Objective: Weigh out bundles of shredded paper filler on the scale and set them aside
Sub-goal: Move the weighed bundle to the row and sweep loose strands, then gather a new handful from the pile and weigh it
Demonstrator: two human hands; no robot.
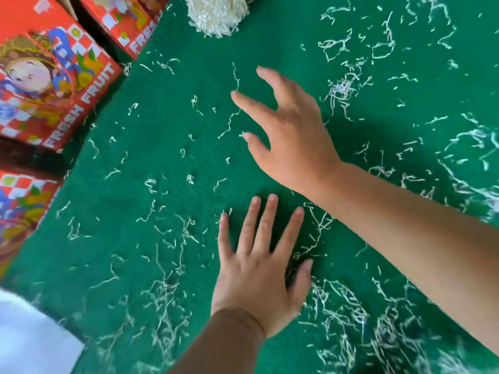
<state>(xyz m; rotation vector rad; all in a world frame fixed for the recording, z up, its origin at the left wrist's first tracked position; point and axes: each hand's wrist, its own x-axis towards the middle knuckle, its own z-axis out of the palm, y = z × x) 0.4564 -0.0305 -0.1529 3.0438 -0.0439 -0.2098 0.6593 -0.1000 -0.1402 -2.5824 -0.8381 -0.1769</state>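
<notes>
Both grips (291,136) (259,276) empty, paper bundle (216,14) beyond

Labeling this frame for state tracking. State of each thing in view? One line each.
left hand: open, fingers spread over the green mat, holds nothing
right hand: open, fingers spread and slightly bent, holds nothing
paper bundle: bunched heap at the top edge, untouched
loose shreds: scattered across the mat, densest lower right
green mat: flat, littered with shreds
fruit boxes: along the left edge
</notes>
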